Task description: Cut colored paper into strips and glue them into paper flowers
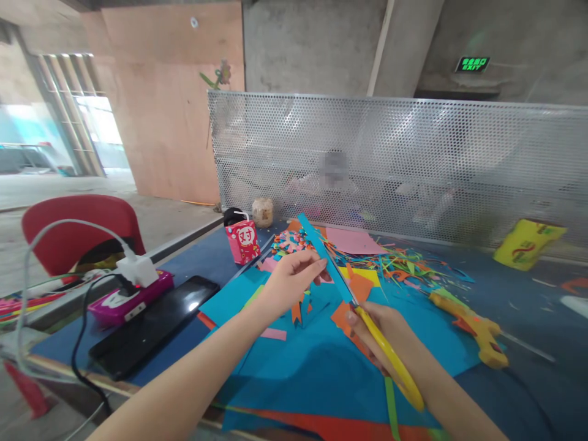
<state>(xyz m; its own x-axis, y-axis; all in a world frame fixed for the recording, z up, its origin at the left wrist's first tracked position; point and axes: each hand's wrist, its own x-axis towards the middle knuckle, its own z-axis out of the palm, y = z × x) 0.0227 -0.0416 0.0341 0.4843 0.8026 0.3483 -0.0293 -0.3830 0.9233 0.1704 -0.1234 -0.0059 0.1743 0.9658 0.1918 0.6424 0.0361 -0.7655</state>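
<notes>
At the left of the blue table [528, 312], a purple power strip [131, 300] is lying beside a black phone [156, 324]; both are lying outside the cutting area. Farther back, a red drink carton [243, 241] is standing upright.

My left hand [294, 272] is pinching the blue paper strip [316, 239] between thumb and fingers. The strip is slanting above the middle of the table, from far left to near right. Completed: beyond this hand, small coloured snippets [288, 241] are lying in a pile, indicating that much cutting is already done. Remaining: the strip is showing a long uncut length, so I am judging this piece to be unfinished. A large blue sheet [294, 373] is lying beneath both hands, apparently providing further stock.

My right hand [392, 324] is gripping the scissors [388, 354] by the yellow handles. The blades are running along the right side of the strip; I am not able to tell whether they are parted.

Farther right, thin offcuts [413, 266] are lying in a tangle. Nearer, a yellow glue gun [473, 324] is resting unheld, and at the far right a yellow packet [528, 245] is standing
</notes>
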